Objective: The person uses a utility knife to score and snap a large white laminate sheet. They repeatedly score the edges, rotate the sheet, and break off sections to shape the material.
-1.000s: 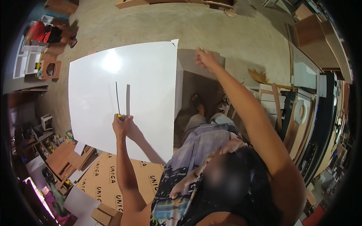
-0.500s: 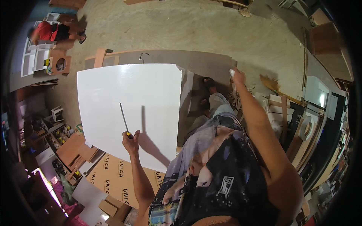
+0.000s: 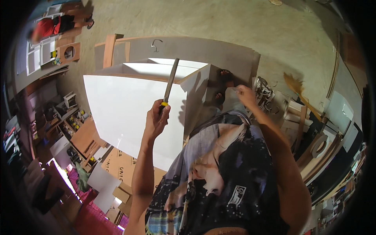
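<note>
My left hand (image 3: pixel 156 120) is wrapped around the yellow-and-black handle of a long metal file (image 3: pixel 171 80), which points up and away from me. The file is over a white box-like cabinet (image 3: pixel 133 109). Its broad glossy panel faces me, and white inner dividers (image 3: pixel 156 69) show beyond the panel's far edge. Out to the right, beyond the cabinet's side, my right hand (image 3: pixel 246 97) is closed with fingertips together. A small pale piece seems to show at its fingertips, too indistinct to name.
A grey board (image 3: pixel 219 49) lies under the cabinet. Printed brown cardboard (image 3: pixel 117 162) lies at the near left. A broom (image 3: pixel 295 88), wood offcuts (image 3: pixel 295 113) and a tape roll (image 3: pixel 319 145) are at the right. A person in red (image 3: pixel 46 27) works beside white drawers at the far left.
My left hand has lifted the file up and to the right. My right hand has drawn nearer and lower. The view has shifted, and the cabinet's inside now shows behind the white panel.
</note>
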`<state>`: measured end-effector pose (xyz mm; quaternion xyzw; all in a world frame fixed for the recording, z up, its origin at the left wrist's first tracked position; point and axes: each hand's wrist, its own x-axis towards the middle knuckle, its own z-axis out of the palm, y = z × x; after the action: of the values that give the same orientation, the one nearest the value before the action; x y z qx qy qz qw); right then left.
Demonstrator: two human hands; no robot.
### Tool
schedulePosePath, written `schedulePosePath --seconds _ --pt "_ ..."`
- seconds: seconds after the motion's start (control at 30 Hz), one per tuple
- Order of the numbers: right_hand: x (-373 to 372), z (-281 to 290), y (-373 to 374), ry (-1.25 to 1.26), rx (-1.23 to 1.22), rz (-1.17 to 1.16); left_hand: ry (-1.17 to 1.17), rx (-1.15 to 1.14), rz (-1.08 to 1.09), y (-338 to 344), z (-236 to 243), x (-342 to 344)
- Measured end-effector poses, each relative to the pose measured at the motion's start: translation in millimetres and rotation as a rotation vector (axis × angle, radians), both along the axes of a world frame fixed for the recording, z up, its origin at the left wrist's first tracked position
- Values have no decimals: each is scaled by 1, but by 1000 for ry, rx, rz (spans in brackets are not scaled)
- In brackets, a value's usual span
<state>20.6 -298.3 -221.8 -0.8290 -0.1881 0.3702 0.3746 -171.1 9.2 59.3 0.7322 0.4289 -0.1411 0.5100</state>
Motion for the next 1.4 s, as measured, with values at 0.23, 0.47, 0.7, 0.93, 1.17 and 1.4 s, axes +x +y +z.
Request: schedulePosePath --seconds 0.23,0.47,0.7,0.93,1.17,1.4 --pt "-49 132 177 775 463 -72 79 7 24 -10 7 21" --pt "-54 160 184 946 439 -322 65 -13 40 -19 5 25" --pt "-50 161 185 1177 386 -466 -22 56 46 -26 -13 10" --pt "-47 151 184 1310 423 -512 -151 245 14 -36 -25 4" --pt "-43 157 179 1266 344 -471 2 328 31 -45 -11 0" --pt "-41 169 175 1303 299 -460 -49 225 137 -49 -8 1"
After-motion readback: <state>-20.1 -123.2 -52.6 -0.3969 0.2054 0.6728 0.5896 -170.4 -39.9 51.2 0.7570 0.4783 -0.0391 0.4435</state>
